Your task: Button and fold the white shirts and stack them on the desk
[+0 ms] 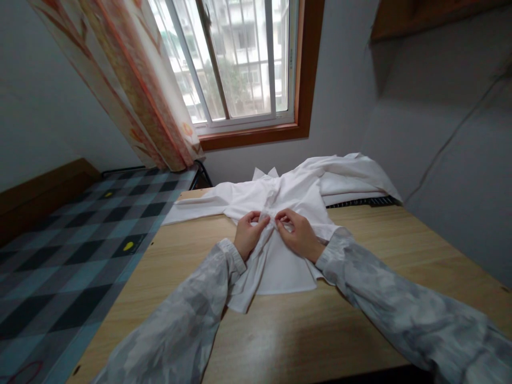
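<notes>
Kinda dim in here: sliding window [250, 69] past the desk [384, 240] at its far edge, floral curtain [136, 74], checked bed [84, 304] along its left.

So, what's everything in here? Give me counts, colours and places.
table: one, light wood, centre
shirt: one, white, spread across the table
ridged thing: one, black, partly hidden, far right of the table
checked cloth: one, blue-grey and black, left
board: one, brown, far left
rail: one, black, cloth's far end
window: one, pale frame, brown surround, back
curtain: one, cream and orange, left of window
walls: at least two, greyish, around
shelf: one, brown, upper right
cable: one, grey, right wall
sleeves: two, mottled grey, from the bottom edge
left hand: one, bare, pinching the shirt
right hand: one, bare, pinching the shirt
</notes>
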Motion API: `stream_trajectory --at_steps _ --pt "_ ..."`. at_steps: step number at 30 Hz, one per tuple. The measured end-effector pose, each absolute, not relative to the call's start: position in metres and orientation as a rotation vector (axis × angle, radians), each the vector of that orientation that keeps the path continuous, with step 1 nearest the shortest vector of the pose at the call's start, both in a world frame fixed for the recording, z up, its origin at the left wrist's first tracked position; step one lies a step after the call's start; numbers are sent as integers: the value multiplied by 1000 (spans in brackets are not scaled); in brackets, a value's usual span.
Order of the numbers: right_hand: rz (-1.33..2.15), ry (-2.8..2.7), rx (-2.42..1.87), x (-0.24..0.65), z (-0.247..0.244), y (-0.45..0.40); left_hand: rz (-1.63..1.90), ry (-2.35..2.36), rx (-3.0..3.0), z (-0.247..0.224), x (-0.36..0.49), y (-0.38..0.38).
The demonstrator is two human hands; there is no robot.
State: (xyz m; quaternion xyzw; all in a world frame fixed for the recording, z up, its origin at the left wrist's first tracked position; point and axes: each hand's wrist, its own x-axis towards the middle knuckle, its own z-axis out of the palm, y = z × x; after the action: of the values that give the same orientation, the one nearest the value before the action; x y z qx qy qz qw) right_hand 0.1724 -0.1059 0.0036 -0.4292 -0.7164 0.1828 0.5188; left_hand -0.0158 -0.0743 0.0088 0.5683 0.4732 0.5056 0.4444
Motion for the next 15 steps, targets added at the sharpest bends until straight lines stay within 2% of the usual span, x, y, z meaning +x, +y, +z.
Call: stream_trajectory --at_steps 6,15 --pt "641 -1630 -1115 175 -4 -95 1237 1181 1453 7 -16 -75" --pt "472 -1794 -1159 176 -3 -99 1233 1215 1619 7 -17 -74"
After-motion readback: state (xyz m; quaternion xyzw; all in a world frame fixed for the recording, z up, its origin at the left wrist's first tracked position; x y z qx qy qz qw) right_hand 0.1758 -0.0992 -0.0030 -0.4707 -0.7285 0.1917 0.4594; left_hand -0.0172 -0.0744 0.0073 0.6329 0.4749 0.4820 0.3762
